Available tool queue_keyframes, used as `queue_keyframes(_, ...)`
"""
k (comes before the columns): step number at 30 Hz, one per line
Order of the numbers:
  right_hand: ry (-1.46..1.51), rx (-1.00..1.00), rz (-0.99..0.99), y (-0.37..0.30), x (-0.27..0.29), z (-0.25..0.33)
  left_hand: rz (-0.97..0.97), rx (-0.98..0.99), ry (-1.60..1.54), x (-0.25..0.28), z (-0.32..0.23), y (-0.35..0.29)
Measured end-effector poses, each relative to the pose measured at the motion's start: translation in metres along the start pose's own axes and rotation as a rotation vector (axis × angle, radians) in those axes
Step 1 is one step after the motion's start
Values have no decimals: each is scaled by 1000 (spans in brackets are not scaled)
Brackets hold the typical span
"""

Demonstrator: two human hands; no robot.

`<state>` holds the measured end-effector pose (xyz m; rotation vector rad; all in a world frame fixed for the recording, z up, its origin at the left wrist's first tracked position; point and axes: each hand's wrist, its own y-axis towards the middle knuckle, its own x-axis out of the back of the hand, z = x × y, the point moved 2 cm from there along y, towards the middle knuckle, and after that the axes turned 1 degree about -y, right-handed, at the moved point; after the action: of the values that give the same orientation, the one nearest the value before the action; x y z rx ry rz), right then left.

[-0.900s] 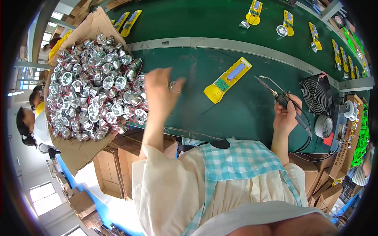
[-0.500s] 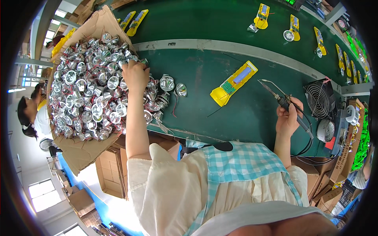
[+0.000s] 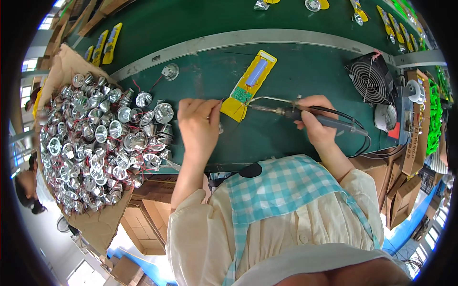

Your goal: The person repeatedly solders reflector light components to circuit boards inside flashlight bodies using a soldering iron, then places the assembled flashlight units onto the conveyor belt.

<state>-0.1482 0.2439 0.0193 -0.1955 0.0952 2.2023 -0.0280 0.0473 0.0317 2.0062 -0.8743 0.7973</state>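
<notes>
A yellow plastic lamp housing (image 3: 234, 108) lies on the green bench, holding a blue cylindrical cell (image 3: 257, 72) and a small green circuit board (image 3: 241, 94). In my right hand (image 3: 316, 120) is a soldering iron (image 3: 292, 113) with a thin curved metal tube alongside; its tip reaches the lower end of the board. My left hand (image 3: 198, 124) is closed in a pinch beside the housing's lower left edge; whatever lies between its fingertips is too small to make out. Close behind that hand, a shiny reflector is mostly hidden.
Silver lamp reflectors (image 3: 100, 138) with red wires fill an open carton on the left. Two loose ones (image 3: 170, 72) lie beyond it. A black fan (image 3: 371, 78) and a round white-rimmed tin (image 3: 385, 117) stand right. More yellow housings (image 3: 112, 44) line the far bench strip behind a metal rail.
My left hand has left the reflector pile and come right to the housing. My right hand has brought the soldering iron leftward onto the board. The whole view has shifted.
</notes>
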Motion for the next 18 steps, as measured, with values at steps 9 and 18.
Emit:
queue_keyframes(9,1,-17,-76,5,-9,-23,37,19,-97,-30,-4,-2)
queue_keyframes(18,-16,-28,-45,10,-15,-27,69,33,-95,-32,-3,-1)
